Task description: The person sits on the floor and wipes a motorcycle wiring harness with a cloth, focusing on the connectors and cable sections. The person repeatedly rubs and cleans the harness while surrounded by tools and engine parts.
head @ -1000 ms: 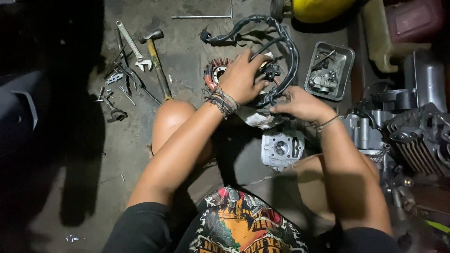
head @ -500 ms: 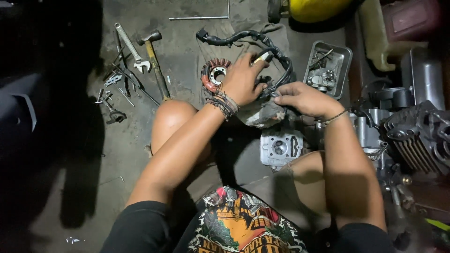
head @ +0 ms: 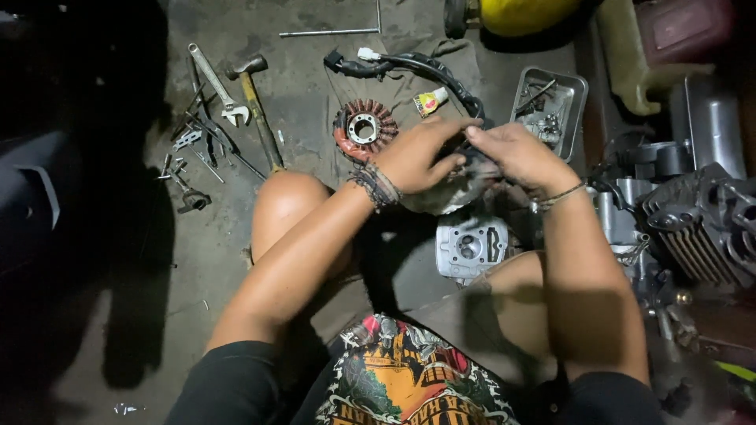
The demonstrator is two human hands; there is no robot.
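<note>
My left hand [head: 417,156] and my right hand [head: 516,153] meet over a metal engine cover [head: 449,195], gripping it where the black wiring harness [head: 429,67] joins. The harness loops away to the upper left. A copper-wound stator coil [head: 364,128] lies on the concrete just left of my left hand. A small yellow tube [head: 431,101] rests beside the harness. A grey cylinder head [head: 471,248] sits on the floor below my hands, between my knees.
An adjustable wrench [head: 216,85], a hammer [head: 258,106] and small tools [head: 189,157] lie at the left. A metal tray of small parts [head: 549,104] sits upper right. Engine blocks [head: 697,216] crowd the right edge. A yellow container [head: 524,14] stands at the top.
My hands have drawn closer together on the cover. The stator coil, partly covered by my left hand before, now lies fully exposed on the floor.
</note>
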